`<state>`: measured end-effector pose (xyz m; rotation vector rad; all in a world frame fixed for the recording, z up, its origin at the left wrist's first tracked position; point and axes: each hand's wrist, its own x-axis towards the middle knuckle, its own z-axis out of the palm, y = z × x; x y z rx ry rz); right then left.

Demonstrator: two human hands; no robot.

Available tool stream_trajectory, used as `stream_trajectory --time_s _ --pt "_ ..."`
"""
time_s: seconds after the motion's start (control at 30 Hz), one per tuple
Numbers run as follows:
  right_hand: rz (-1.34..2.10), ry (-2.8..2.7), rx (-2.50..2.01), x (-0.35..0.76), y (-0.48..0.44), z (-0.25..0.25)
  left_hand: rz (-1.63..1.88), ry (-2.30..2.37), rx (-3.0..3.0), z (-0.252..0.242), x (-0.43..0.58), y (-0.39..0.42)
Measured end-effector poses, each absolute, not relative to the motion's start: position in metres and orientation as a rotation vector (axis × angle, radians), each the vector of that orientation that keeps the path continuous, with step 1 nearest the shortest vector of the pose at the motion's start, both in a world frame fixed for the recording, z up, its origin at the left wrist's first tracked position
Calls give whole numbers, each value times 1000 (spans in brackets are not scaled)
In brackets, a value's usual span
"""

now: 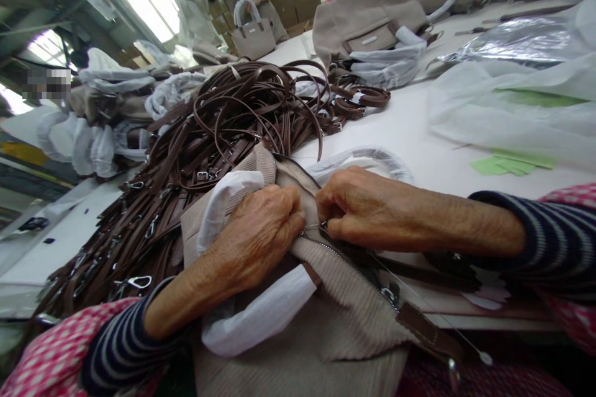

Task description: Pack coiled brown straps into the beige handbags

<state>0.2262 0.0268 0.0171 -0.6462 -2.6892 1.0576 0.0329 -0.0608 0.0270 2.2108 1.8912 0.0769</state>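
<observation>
A beige corduroy handbag (363, 298) lies tilted in front of me, its top zipper (330, 249) partly open. My left hand (265, 229) is closed at the zipper's edge, gripping the bag there. Close beside it, my right hand (349, 208) is closed in a pinch at the zipper. A small metal piece, perhaps the zipper pull, shows under its fingers, which hide most of it. One bag handle (261, 313), wrapped in white paper, curves below my left hand. At the bag's right end is a brown leather tab (419, 325) with a metal clasp.
A large heap of brown leather straps (186, 180) with metal clips covers the table's left side. More beige bags (367, 25) lie at the back. Clear plastic (516, 43) and green paper pieces (512, 164) are on the right. Across the table, a person holds a small bag (254, 37).
</observation>
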Motion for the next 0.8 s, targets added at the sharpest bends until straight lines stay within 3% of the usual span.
stream_trajectory --time_s 0.23,0.43,0.53,0.8 --pt "1218 -2688 -547 216 27 19 63 1875 2141 29 31 -59" --pt "1877 -2384 -617 212 37 7 103 1836 2106 30 32 -59" --pt "2047 -2303 -611 208 39 8 125 1811 2100 31 33 -58" --pt "1944 -2354 -602 204 34 3 85 1596 2139 43 18 -60"
